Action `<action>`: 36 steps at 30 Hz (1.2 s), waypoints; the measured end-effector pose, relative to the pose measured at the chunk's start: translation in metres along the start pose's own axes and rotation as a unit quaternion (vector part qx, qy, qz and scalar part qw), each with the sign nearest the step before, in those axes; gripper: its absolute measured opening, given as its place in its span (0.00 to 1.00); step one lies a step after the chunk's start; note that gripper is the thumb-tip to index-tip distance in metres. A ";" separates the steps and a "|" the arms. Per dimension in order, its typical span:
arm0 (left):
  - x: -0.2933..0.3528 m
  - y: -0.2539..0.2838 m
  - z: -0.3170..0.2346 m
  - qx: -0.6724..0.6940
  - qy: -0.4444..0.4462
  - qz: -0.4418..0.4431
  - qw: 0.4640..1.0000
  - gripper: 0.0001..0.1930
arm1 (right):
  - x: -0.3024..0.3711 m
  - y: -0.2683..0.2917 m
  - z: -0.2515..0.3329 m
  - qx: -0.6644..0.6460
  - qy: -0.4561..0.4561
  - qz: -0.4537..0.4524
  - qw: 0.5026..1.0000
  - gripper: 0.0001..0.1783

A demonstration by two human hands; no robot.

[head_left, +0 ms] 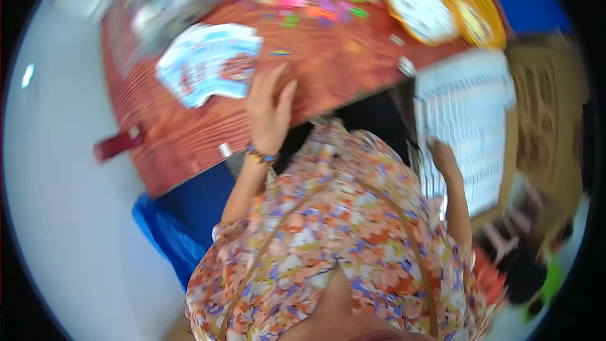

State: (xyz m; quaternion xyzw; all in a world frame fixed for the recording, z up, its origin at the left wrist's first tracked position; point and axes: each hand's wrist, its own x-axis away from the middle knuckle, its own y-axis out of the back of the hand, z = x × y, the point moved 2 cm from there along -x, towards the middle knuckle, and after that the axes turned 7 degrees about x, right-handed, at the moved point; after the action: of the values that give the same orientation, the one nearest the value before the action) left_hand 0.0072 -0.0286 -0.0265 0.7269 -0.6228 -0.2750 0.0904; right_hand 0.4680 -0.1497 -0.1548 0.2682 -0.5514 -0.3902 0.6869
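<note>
My left hand (271, 110) rests at the near edge of the red wood-grain table (328, 63), open, thumb and fingers apart and nothing in it. Just left of its fingertips lies a fanned set of light-blue and white printed packets (211, 63). Lower, to the right, my right hand (447, 156) has its fingers curled against a stack of white printed sheets or packets (470, 107). Whether anything is pinched in those fingers is hidden by blur. The stack lies on a brown cardboard box (546, 113).
Small bright plastic pieces (315, 0) are scattered at the far side. Orange-rimmed containers (420, 9) with white contents stand far right. A filled clear plastic bag (183, 0) sits far left. A dark red object (118, 144) juts past the table's left edge; a blue bag (167, 233) is below.
</note>
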 end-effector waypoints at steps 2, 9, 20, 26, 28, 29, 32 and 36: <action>-0.013 0.017 0.029 -0.135 -0.051 -0.086 0.986 0.25 | 0.005 0.017 0.004 0.068 0.078 -0.071 0.992 0.10; -0.010 0.045 0.068 -0.376 0.035 -0.119 0.918 0.44 | -0.027 0.118 0.123 0.159 0.089 0.033 0.983 0.11; -0.005 0.054 0.067 -0.420 -0.011 -0.184 0.888 0.35 | -0.114 0.181 0.331 -0.067 0.409 -0.060 0.908 0.15; -0.006 0.074 0.044 -0.224 -0.014 -0.229 0.947 0.24 | -0.152 0.174 0.389 -0.139 0.458 -0.183 0.859 0.16; -0.007 0.081 0.027 -0.134 0.010 -0.201 0.970 0.21 | -0.167 0.166 0.402 -0.383 0.428 -0.055 0.817 0.16; -0.007 0.081 0.025 -0.042 0.031 -0.168 0.984 0.18 | -0.173 0.169 0.401 -0.381 0.427 -0.055 0.818 0.16; -0.001 0.076 0.030 0.058 0.080 -0.172 0.980 0.16 | -0.170 0.177 0.405 -0.289 0.435 0.153 0.839 0.09; -0.007 0.061 -0.001 -0.183 -0.015 -0.081 0.980 0.36 | -0.173 0.165 0.386 -0.337 0.395 0.133 0.844 0.07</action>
State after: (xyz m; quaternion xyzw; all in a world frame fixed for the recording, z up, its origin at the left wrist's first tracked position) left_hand -0.0448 -0.0347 0.0047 0.7421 -0.5020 -0.4016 0.1899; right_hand 0.1191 0.1089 -0.0214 0.0757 -0.0983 -0.3181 0.9399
